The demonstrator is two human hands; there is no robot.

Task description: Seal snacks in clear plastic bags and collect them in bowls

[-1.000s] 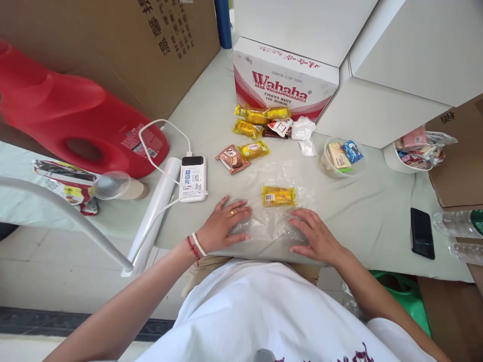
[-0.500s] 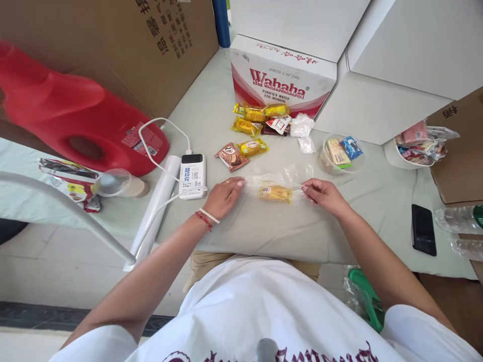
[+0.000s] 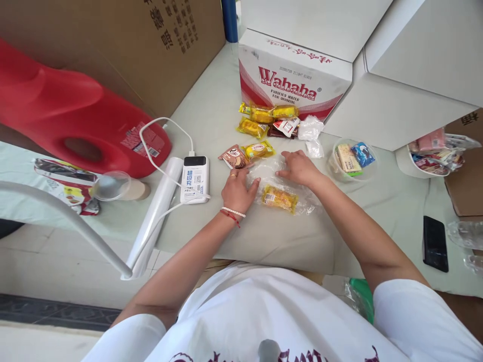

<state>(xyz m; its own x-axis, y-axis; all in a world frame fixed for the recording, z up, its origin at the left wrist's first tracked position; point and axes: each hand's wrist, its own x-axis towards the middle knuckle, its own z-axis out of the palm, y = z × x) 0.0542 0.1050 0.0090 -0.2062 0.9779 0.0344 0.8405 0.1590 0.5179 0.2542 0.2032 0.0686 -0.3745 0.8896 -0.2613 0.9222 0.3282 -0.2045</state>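
Observation:
A clear plastic bag (image 3: 265, 168) lies on the pale cloth in front of me, with a yellow snack packet (image 3: 279, 198) on or in its near part; I cannot tell which. At the bag's left edge rests my left hand (image 3: 240, 190), fingers spread and thumb out. My right hand (image 3: 300, 168) lies over the bag's right far side, fingers apart. Neither hand grips anything. Just beyond my left fingertips are a brown snack packet (image 3: 234, 157) and another yellow packet (image 3: 258, 150).
Several yellow packets (image 3: 252, 127) lie before the Wahaba-style white-and-red water carton (image 3: 294, 80). White folded plastic (image 3: 310, 127) is beside them. A round tub (image 3: 372, 171) of snacks stands right. Left are a power bank (image 3: 195, 181) with cable, a plastic roll (image 3: 158, 216) and a red jug (image 3: 113, 115).
Both hands have let go of the bag's sides and moved closer together and farther from me. The bag now lies flatter, with the yellow packet nearer to me.

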